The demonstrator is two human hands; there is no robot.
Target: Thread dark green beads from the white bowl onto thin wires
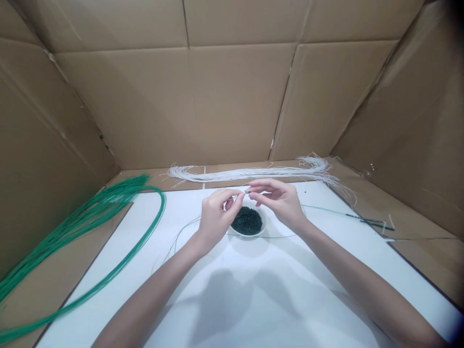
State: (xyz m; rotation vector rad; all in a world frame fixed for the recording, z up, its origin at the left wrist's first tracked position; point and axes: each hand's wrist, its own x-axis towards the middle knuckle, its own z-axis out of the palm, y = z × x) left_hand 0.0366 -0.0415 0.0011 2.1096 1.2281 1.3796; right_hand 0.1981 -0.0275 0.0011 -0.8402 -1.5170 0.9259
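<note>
Over a small white bowl [266,224] my two hands meet at the fingertips. The bowl holds a heap of tiny dark green beads [247,221]. My left hand [217,212] is closed in a pinch on a thin strand, of which only a short piece shows. My right hand [281,199] pinches a tiny dark bead [248,193] close to the left fingertips; its other fingers are loosely curled. Whether the bead sits on the strand is too small to tell. Thin green strands [181,229] lie on the white board left of the bowl.
A bundle of white strands [250,173] lies along the back. Long green strands [108,208] curve down the left side. To the right, a green strand [326,209] leads to dark beaded lengths [373,221]. Cardboard walls [232,96] surround the white board [311,309].
</note>
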